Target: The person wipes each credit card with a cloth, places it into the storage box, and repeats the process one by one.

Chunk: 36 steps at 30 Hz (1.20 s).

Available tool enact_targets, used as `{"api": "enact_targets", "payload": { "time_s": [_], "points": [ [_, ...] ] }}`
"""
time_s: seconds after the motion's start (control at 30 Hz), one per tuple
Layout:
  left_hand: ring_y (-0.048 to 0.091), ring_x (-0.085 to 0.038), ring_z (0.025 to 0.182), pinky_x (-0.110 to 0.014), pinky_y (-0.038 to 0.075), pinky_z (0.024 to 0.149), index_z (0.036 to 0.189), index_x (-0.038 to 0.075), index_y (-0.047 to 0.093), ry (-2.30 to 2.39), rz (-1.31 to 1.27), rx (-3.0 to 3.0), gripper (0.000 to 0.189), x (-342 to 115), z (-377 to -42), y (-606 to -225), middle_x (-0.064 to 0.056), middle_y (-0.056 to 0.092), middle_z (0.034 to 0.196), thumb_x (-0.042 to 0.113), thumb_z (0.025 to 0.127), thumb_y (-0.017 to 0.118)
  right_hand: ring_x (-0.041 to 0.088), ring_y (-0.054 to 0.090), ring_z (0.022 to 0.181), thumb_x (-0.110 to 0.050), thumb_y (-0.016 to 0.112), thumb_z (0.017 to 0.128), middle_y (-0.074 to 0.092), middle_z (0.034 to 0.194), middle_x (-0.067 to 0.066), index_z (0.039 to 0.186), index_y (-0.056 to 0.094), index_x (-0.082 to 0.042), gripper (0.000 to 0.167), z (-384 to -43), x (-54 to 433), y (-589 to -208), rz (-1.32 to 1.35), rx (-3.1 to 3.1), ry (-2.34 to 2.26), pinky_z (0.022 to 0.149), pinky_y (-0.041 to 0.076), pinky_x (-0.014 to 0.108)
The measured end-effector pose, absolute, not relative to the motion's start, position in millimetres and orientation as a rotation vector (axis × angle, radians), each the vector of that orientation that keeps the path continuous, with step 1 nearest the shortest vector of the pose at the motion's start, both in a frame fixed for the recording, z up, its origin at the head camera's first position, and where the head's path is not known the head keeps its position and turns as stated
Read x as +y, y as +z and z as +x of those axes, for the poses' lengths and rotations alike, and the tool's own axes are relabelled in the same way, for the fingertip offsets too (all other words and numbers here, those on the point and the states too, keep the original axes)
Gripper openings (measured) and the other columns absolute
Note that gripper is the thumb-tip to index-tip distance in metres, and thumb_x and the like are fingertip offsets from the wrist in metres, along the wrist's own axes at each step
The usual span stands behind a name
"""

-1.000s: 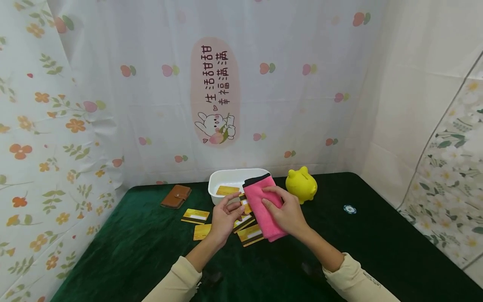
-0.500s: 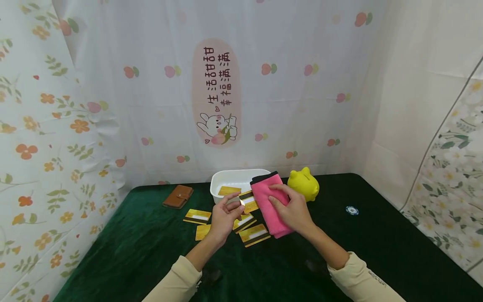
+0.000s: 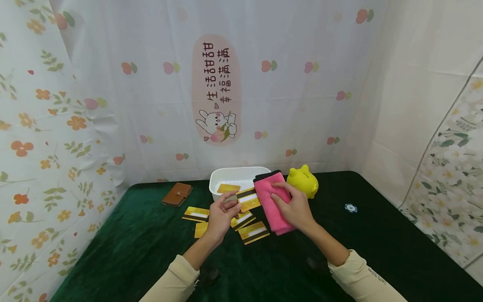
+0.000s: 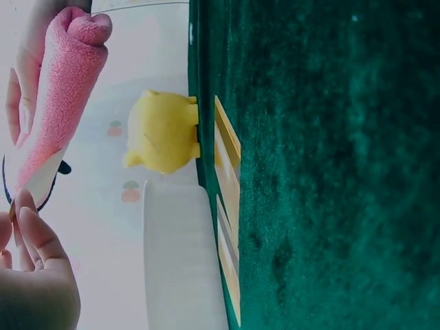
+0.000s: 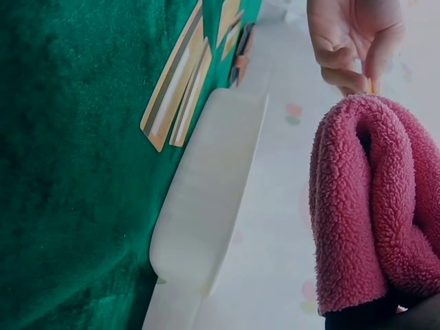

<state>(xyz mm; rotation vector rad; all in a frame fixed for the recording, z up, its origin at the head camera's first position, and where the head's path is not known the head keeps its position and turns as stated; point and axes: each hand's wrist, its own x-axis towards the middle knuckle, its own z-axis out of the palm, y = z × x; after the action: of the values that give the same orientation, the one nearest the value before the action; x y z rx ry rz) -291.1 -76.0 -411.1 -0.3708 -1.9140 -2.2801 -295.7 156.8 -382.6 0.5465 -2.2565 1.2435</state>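
My left hand (image 3: 222, 214) pinches a gold bank card (image 3: 249, 199) by its left edge, its dark stripe and white strip facing me. My right hand (image 3: 294, 208) grips a folded pink towel (image 3: 273, 207) with black edging, thumb and fingers pressed on its face. The towel's edge meets the right end of the card. In the left wrist view the card is seen nearly edge-on at the fingertips of the left hand (image 4: 38, 268). Looped folds of the towel (image 5: 364, 206) fill the right side of the right wrist view.
Several gold cards (image 3: 253, 233) lie on the green cloth below the hands. Behind stands a white basin (image 3: 241, 174) with a gold card (image 3: 228, 188) in it. A brown wallet (image 3: 177, 194) lies left; a yellow piggy bank (image 3: 303, 181) and a poker chip (image 3: 350, 208) are right.
The towel has slid rightwards along the held card with my right hand, so much more of the card shows now. My left hand keeps its pinch in nearly the same place.
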Motion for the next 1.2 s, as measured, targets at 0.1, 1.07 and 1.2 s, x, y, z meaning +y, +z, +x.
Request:
{"api": "enact_targets", "payload": {
  "time_s": [0.1,1.07,1.2],
  "points": [
    [0.068,-0.016,0.075,-0.021,0.055,0.066,0.132,-0.002,0.056,-2.280,-0.372,-1.907,0.040,-77,-291,-410,-0.022,0.070,0.107,-0.004,0.093,0.064,0.023,0.054,0.083,-0.014,0.073,0.091,0.067,0.108,0.010,0.120,0.067,-0.011,0.030,-296,158,-382,0.516,-2.268,1.231,0.067,0.048,0.030],
    [0.073,-0.016,0.077,-0.026,0.058,0.067,0.130,0.005,0.052,-2.337,-0.186,-1.798,0.039,-91,-320,-409,-0.015,0.072,0.107,0.004,0.093,0.067,0.025,0.055,0.084,-0.017,0.073,0.091,0.062,0.111,0.013,0.121,0.067,-0.010,0.031,-294,174,-389,0.388,-2.353,1.357,0.067,0.051,0.030],
    [0.073,-0.015,0.077,-0.026,0.058,0.068,0.131,0.006,0.052,-2.341,-0.142,-1.803,0.040,-95,-326,-409,-0.013,0.073,0.106,0.004,0.093,0.067,0.024,0.055,0.083,-0.015,0.073,0.091,0.064,0.109,0.012,0.121,0.067,-0.010,0.030,-294,173,-389,0.420,-2.354,1.349,0.066,0.051,0.029]
  ]
}}
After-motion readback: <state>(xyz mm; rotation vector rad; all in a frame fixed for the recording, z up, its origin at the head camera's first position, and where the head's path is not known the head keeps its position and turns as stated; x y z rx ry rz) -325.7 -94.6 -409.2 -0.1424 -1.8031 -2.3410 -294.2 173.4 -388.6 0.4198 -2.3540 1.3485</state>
